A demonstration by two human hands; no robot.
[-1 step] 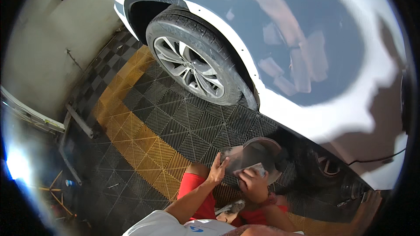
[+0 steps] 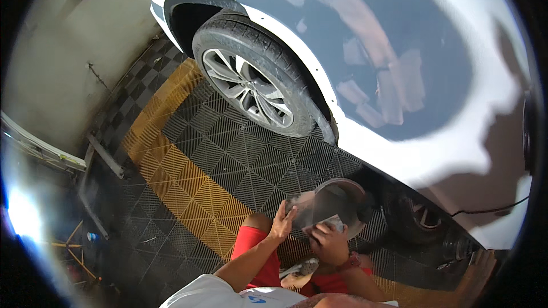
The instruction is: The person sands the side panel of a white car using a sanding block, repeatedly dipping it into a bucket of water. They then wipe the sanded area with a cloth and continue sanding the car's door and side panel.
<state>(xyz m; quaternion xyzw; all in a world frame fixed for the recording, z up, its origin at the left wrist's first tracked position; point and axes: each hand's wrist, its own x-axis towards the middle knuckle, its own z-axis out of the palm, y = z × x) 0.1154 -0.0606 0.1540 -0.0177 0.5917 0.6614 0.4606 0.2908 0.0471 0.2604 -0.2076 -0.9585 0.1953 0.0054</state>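
Note:
In front of my knees, my left hand (image 2: 282, 222) grips the left end of a curved grey panel (image 2: 302, 204), thumb and fingers around its edge. The panel has a dark, rounded part with a pale curved rim at its right side. My right hand (image 2: 329, 242) is closed on a small light grey sheet (image 2: 335, 223), lying against the near side of the panel. Whether the sheet is paper or a pad cannot be made out. My fingers hide part of it.
A white car (image 2: 365, 137) with a grey patch on its side stands ahead and to the right. Its wheel (image 2: 248, 85) is in front of me, another wheel (image 2: 419, 211) to the right. A wall (image 2: 68, 68) and metal legs (image 2: 105, 157) are at the left, above black and yellow floor tiles (image 2: 188, 194).
My right hand and the sheet have shifted slightly toward the left and down over the panel. My left hand keeps its hold.

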